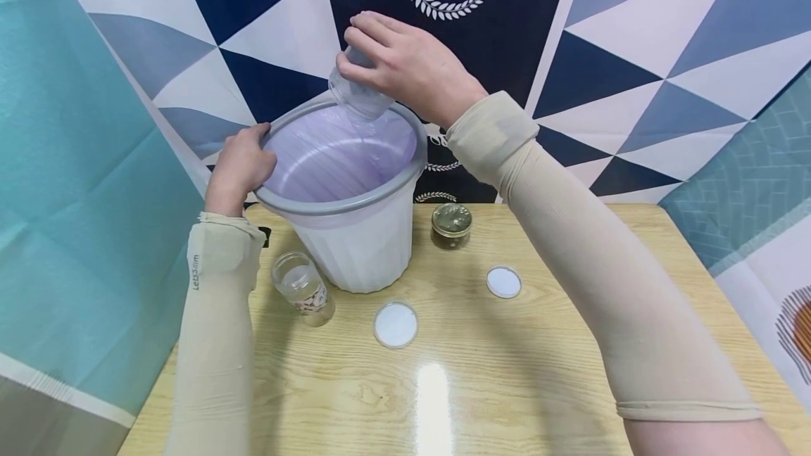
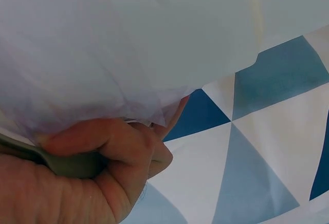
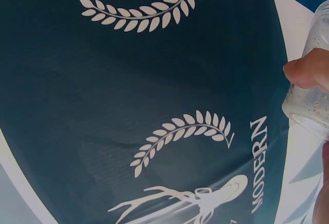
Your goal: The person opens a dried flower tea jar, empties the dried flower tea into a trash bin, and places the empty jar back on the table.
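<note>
A white ribbed bin [image 1: 355, 245] with a grey rim and a lilac liner stands on the wooden table [image 1: 481, 371]. My left hand [image 1: 239, 164] grips the bin's left rim [image 2: 67, 163], fingers curled over the edge next to the liner [image 2: 103, 70]. My right hand [image 1: 405, 62] holds a clear jar [image 1: 356, 93] tipped mouth-down over the far side of the bin; in the right wrist view a fingertip [image 3: 306, 72] lies on the jar [image 3: 311, 108], which has specks inside.
On the table near the bin lie an open glass jar [image 1: 303, 288], a gold-lidded jar [image 1: 450, 225] and two round white lids [image 1: 395, 324] [image 1: 503, 281]. A patterned blue-and-white cloth hangs behind; teal cloth hangs on the left.
</note>
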A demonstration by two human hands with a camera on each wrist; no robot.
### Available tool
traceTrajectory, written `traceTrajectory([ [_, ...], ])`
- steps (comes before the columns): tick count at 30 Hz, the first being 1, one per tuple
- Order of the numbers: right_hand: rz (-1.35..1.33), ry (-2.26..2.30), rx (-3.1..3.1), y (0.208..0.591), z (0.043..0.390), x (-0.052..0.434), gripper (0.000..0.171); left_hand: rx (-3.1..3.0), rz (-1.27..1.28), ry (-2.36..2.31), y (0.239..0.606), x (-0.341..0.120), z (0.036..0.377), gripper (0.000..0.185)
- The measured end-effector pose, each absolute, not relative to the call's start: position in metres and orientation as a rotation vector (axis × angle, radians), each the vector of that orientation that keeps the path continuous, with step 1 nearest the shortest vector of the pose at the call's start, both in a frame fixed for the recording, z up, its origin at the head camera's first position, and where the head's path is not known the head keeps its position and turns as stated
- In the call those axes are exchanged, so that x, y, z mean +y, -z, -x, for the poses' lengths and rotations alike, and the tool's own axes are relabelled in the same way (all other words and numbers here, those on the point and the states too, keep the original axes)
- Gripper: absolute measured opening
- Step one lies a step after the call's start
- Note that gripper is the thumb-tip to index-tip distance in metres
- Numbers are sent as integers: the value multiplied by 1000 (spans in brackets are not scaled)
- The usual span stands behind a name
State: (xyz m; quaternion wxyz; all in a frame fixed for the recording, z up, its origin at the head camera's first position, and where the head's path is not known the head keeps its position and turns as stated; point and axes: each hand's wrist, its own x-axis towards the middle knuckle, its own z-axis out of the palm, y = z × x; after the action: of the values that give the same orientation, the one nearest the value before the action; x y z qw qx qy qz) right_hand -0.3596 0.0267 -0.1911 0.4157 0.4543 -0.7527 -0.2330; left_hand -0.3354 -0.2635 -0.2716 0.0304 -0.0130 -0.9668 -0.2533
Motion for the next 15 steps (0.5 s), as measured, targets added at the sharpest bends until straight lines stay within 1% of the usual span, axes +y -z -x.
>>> traceTrajectory([
  [3, -1134, 631, -1895, 193, 360, 27, 58, -2975, 39, 774, 272, -264, 336, 70],
  [8, -1132, 641, -1899, 193, 359, 28, 59, -2964, 26, 820, 276, -267, 336, 72],
  [12, -1123, 627, -1909, 195, 359, 28, 60, -2913, -13, 886, 280, -273, 333, 64],
  [15, -1122, 614, -1914, 197, 359, 28, 61, -2860, -45, 833, 283, -274, 331, 62],
])
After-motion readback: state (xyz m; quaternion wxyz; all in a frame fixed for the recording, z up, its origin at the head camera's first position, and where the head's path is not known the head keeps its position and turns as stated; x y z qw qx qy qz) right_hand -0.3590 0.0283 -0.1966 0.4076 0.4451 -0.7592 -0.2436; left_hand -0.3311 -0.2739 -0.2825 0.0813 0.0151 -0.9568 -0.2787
